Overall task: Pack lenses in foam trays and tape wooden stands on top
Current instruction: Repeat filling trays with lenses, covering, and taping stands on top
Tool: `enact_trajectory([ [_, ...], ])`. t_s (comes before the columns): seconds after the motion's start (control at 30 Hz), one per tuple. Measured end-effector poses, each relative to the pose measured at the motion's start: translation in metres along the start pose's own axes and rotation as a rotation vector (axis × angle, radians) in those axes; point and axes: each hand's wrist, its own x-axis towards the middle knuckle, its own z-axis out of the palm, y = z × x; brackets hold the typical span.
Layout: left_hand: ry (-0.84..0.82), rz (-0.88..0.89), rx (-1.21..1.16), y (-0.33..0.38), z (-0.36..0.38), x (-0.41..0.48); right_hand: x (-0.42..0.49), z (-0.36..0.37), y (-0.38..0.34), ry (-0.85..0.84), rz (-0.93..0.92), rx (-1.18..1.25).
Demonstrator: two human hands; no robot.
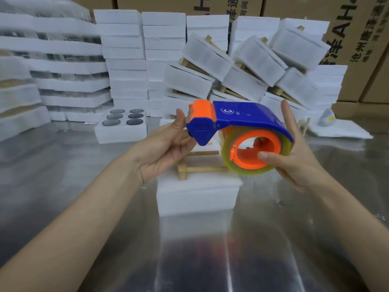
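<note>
A blue and orange tape dispenser (242, 125) with a roll of clear tape hangs in the air above a closed white foam tray (197, 194). A wooden stand (195, 168) lies on top of that tray, partly hidden by the dispenser. My right hand (294, 152) grips the roll, thumb inside the orange core. My left hand (168, 148) is at the dispenser's orange cutter end, fingers hidden behind it. An open foam tray (120, 131) with several dark lenses (114, 116) sits further back on the left.
Stacks of white foam trays (126, 60) line the back. Taped packs with wooden stands (252, 66) lean in a pile at back right. More wooden stands (303, 125) lie to the right, and cardboard boxes (357, 39) stand behind. The table (63, 165) is shiny metal.
</note>
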Motion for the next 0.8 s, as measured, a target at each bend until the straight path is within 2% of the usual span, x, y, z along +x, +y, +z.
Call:
enact_trajectory([
  [0.17,-0.042,0.003,-0.102,-0.003,-0.007,0.001,0.002,-0.002,0.006,-0.013,-0.009,0.080],
  [0.3,-0.030,-0.052,0.058,0.012,-0.004,-0.004,0.005,-0.008,0.008,0.023,-0.058,0.117],
  [0.43,0.052,-0.026,0.223,0.034,0.001,-0.013,0.016,-0.009,0.000,0.008,-0.089,0.116],
  [0.57,0.094,0.078,0.218,0.054,0.000,-0.023,0.036,-0.006,-0.012,-0.015,-0.089,0.072],
  [0.63,0.142,0.132,0.182,0.069,-0.011,-0.030,0.046,-0.019,-0.012,0.021,-0.091,0.055],
  [0.73,0.289,0.203,0.209,0.085,-0.041,-0.042,0.053,-0.048,-0.004,0.166,-0.090,0.034],
  [0.8,0.345,0.132,0.244,0.083,-0.057,-0.042,0.053,-0.059,0.000,0.200,-0.072,-0.036],
])
